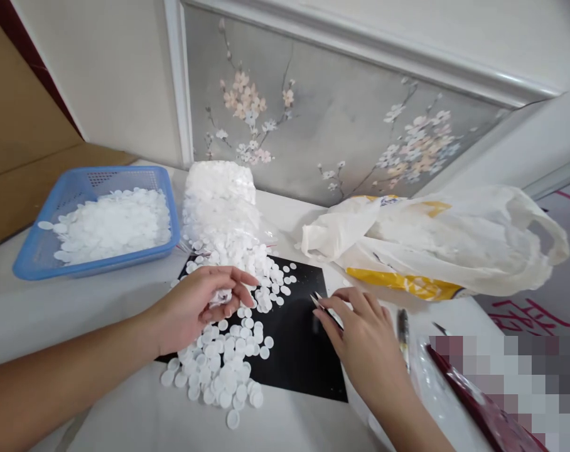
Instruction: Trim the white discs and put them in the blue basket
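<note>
My left hand (pixel 195 304) loosely cups white discs (pixel 219 364) mid-frame; right hand (pixel 360 333) pinches tweezers (pixel 325 309), fingers nearly closed. A careless sweep could scatter discs off the black mat (pixel 304 351).

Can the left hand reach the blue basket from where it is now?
Probably yes: the left hand lies on the discs, and only bare table separates it from the blue basket.

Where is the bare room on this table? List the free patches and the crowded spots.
Free: the white tabletop between the blue basket and the left hand, and the black mat between the spilled white discs and the right hand. Crowded: under the left hand, and beside the plastic bag.
</note>
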Action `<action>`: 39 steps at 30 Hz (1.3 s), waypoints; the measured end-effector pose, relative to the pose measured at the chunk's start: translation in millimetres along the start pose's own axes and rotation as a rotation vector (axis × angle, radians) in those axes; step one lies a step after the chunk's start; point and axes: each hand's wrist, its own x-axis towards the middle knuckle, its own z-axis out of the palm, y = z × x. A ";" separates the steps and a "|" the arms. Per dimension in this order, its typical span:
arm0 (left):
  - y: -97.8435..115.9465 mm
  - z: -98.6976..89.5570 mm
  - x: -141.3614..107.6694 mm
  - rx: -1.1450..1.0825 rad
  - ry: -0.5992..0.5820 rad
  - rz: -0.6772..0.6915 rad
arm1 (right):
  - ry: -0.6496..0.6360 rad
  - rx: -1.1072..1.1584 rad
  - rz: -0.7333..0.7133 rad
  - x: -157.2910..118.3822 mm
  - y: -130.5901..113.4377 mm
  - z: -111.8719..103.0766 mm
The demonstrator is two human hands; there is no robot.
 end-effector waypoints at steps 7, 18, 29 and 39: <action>-1.9 -0.1 0.5 0.149 -0.086 0.056 | -0.166 0.613 -0.430 -1.6 -35.8 9.2; -30.5 14.8 -12.2 1.659 -0.187 0.299 | -0.148 0.618 -0.468 3.9 -45.3 26.3; -15.4 10.3 -8.9 1.505 -0.158 0.167 | -0.167 0.746 -0.056 3.0 -43.9 20.7; -7.6 4.8 -9.1 1.115 -0.183 0.108 | -0.216 0.748 0.166 0.2 -44.0 16.1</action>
